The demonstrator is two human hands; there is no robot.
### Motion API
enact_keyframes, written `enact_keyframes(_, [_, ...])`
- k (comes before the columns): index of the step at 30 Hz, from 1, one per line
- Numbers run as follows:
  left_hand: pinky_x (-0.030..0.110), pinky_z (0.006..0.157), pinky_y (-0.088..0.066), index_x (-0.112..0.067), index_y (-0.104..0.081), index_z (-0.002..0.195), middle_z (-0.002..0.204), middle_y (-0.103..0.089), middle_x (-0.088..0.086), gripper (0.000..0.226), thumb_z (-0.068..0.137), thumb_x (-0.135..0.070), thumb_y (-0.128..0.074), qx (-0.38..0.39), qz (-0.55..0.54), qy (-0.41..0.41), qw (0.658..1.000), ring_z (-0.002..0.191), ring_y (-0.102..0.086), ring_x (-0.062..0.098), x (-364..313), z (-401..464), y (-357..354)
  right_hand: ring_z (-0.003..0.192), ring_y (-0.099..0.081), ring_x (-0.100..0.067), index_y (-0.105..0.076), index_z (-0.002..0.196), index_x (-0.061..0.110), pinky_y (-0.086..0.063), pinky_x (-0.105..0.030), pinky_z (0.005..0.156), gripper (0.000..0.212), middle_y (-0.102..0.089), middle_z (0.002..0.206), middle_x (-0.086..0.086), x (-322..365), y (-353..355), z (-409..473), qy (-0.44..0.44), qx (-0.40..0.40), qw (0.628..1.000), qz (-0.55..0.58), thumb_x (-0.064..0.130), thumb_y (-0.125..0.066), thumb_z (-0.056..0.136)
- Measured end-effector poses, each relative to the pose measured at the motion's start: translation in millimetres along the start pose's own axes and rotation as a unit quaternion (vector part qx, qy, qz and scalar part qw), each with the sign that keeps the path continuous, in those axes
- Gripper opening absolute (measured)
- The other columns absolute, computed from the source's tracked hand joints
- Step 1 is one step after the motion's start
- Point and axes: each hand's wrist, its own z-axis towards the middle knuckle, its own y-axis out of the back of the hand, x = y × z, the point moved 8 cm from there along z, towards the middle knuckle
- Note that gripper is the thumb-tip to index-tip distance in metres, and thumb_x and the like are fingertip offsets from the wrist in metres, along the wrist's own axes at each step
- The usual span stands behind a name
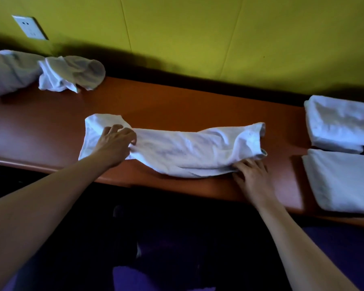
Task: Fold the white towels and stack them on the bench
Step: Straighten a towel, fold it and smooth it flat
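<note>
Towel (183,150) — long, rumpled, soft

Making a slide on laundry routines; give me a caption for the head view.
Both hands, left hand and right hand, grip a rumpled white towel on the bench.

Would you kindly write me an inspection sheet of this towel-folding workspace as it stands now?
Surface: orange-brown bench, long, set against the wall.
Job's things: half-folded towel in the middle; two folded towel piles at right; crumpled towels at left.
Clutter: nothing seen.
Grippers: left hand fingers curled on the towel's left end; right hand holding its near right corner.
Cables: nothing seen.
Surroundings: yellow-green wall, wall socket.
</note>
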Motion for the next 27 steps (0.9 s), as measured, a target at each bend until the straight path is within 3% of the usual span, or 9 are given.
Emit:
enact_keyframes(2, [0.046, 0.098, -0.036, -0.017, -0.064, 0.097, 0.115, -0.068, 0.006, 0.02, 0.08, -0.018, -0.073, -0.014, -0.001, -0.016, 1.0, 0.125, -0.052, 0.036, 4, -5, 6, 0.105, -0.06, -0.035, -0.066, 0.111, 0.023, -0.045, -0.049, 0.09, 0.029, -0.069, 0.111, -0.004, 2, 10, 5, -0.001, -0.046, 0.999, 0.028, 0.033, -0.048, 0.09])
enact_keyframes(4, [0.046, 0.087, -0.043, -0.015, -0.061, 0.086, 0.091, -0.069, 0.01, 0.022, 0.073, -0.024, -0.077, -0.033, 0.003, -0.055, 0.998, 0.101, -0.064, 0.037, 6, -13, 18, 0.097, -0.063, -0.033, -0.062, 0.109, 0.016, -0.045, -0.046, 0.089, 0.022, -0.07, 0.104, -0.007, 6, 30, 6, -0.003, -0.107, 0.992, 0.072, 0.026, -0.046, 0.096])
enact_keyframes(7, [0.042, 0.075, -0.044, -0.014, -0.055, 0.079, 0.065, -0.06, 0.007, 0.025, 0.066, -0.027, -0.073, -0.035, 0.01, -0.088, 0.995, 0.071, -0.062, 0.035, 5, -24, 34, 0.097, -0.063, -0.032, -0.058, 0.115, 0.012, -0.049, -0.039, 0.079, 0.023, -0.067, 0.108, -0.009, 2, 68, 7, -0.044, -0.156, 0.976, 0.148, 0.023, -0.042, 0.103])
enact_keyframes(11, [0.046, 0.077, -0.044, -0.015, -0.059, 0.111, 0.081, -0.067, 0.011, 0.055, 0.062, -0.015, -0.083, -0.081, 0.04, -0.04, 0.995, 0.083, -0.063, 0.037, 19, -33, 63, 0.099, -0.063, -0.033, -0.053, 0.115, 0.019, -0.051, -0.04, 0.076, 0.019, -0.06, 0.113, -0.004, 4, 112, 10, -0.008, -0.144, 0.983, 0.112, 0.027, -0.054, 0.097])
enact_keyframes(14, [0.044, 0.076, -0.042, -0.02, -0.071, 0.085, 0.077, -0.07, 0.006, 0.034, 0.057, -0.015, -0.089, -0.128, 0.05, 0.007, 0.99, 0.078, -0.061, 0.036, 31, -46, 107, 0.091, -0.065, -0.038, -0.051, 0.111, 0.018, -0.048, -0.039, 0.069, 0.029, -0.061, 0.111, -0.007, 7, 129, 4, 0.007, -0.069, 0.997, 0.035, 0.02, -0.063, 0.084])
enact_keyframes(18, [0.041, 0.062, -0.044, -0.013, -0.061, 0.066, 0.07, -0.061, 0.011, 0.023, 0.061, -0.021, -0.082, -0.169, 0.011, 0.029, 0.985, 0.066, -0.06, 0.039, 39, -75, 156, 0.085, -0.064, -0.042, -0.056, 0.1, 0.013, -0.048, -0.043, 0.067, 0.02, -0.064, 0.097, -0.016, -6, 187, -20, -0.025, -0.149, 0.988, -0.008, 0.022, -0.047, 0.085])
enact_keyframes(22, [0.04, 0.06, -0.047, -0.017, -0.059, 0.085, 0.085, -0.067, 0.015, 0.016, 0.08, -0.028, -0.07, -0.193, -0.05, 0.137, 0.97, 0.078, -0.065, 0.042, 53, -108, 191, 0.102, -0.06, -0.042, -0.061, 0.114, 0.011, -0.048, -0.047, 0.081, 0.028, -0.066, 0.107, -0.022, -25, 239, -48, -0.123, -0.22, 0.967, 0.018, 0.017, -0.045, 0.092])
enact_keyframes(27, [0.038, 0.067, -0.042, -0.016, -0.055, 0.091, 0.088, -0.065, 0.017, 0.021, 0.081, -0.027, -0.07, -0.236, -0.186, 0.154, 0.942, 0.086, -0.063, 0.045, 60, -148, 222, 0.103, -0.06, -0.047, -0.066, 0.118, 0.012, -0.048, -0.048, 0.083, 0.025, -0.064, 0.115, -0.024, -36, 284, -93, -0.185, -0.298, 0.935, 0.059, 0.015, -0.055, 0.096])
